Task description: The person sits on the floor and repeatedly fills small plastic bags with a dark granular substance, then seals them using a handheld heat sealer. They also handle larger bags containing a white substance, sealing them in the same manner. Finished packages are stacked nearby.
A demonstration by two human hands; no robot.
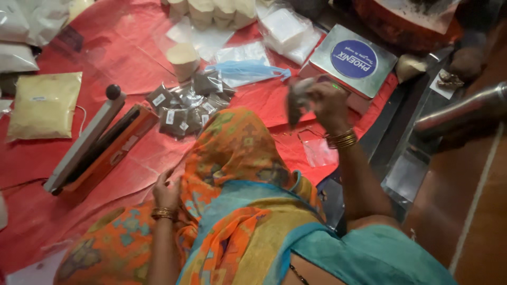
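Observation:
My right hand (328,103) is raised over the red sheet (121,47), just in front of the small weighing scale (351,60). It grips a small clear pouch of dark powder (296,103) that hangs down from the fingers. My left hand (166,193) rests on the orange patterned cloth (232,148) over my knee, fingers loose and holding nothing. A heap of filled dark powder pouches (185,105) lies beyond my knee. An orange heat sealer (95,148) with a grey arm and black knob lies left of it.
A bag of yellow powder (45,105) lies at far left, with white bags above it. A tan packet (182,58), a blue plastic bag (248,71) and clear pouches (319,153) lie about. A steel vessel (465,113) stands at right.

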